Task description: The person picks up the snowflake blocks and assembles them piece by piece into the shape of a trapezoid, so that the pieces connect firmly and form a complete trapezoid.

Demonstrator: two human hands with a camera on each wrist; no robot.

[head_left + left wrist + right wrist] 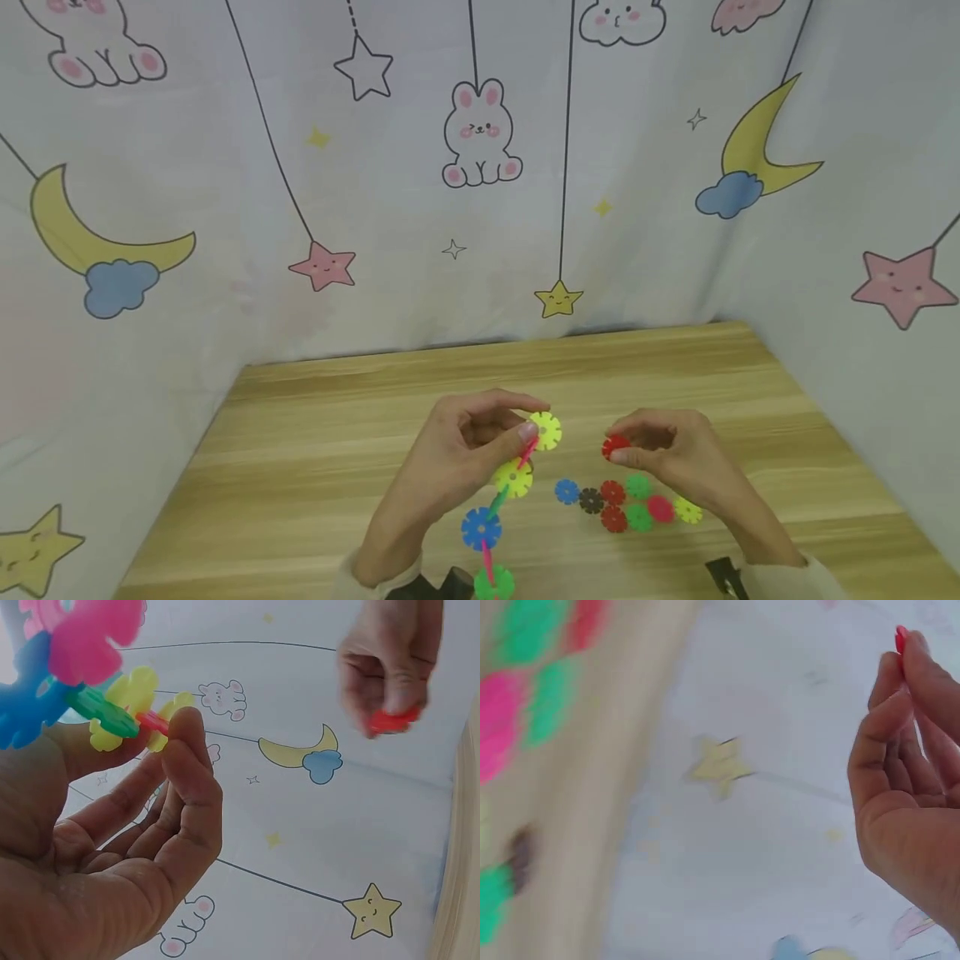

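Observation:
My left hand point(468, 446) pinches the upper end of a chain of notched plastic discs between thumb and fingers. Two yellow discs point(514, 478), a blue disc point(481, 529) and a green disc point(494, 582) show in that chain, joined by pink and green discs seen edge-on. In the left wrist view a large pink disc point(94, 637) is nearest the camera. To the right, my right hand point(678, 454) pinches a single red notched disc point(616, 447) between thumb and fingertips, held apart from the chain. The right wrist view shows only this disc's edge point(901, 639).
Below the right hand, several loose discs lie on the wooden table point(337, 433): a blue one point(567, 492), a dark one point(591, 501), red, green, pink and yellow ones. A white printed curtain point(405, 192) hangs behind the table and along both sides.

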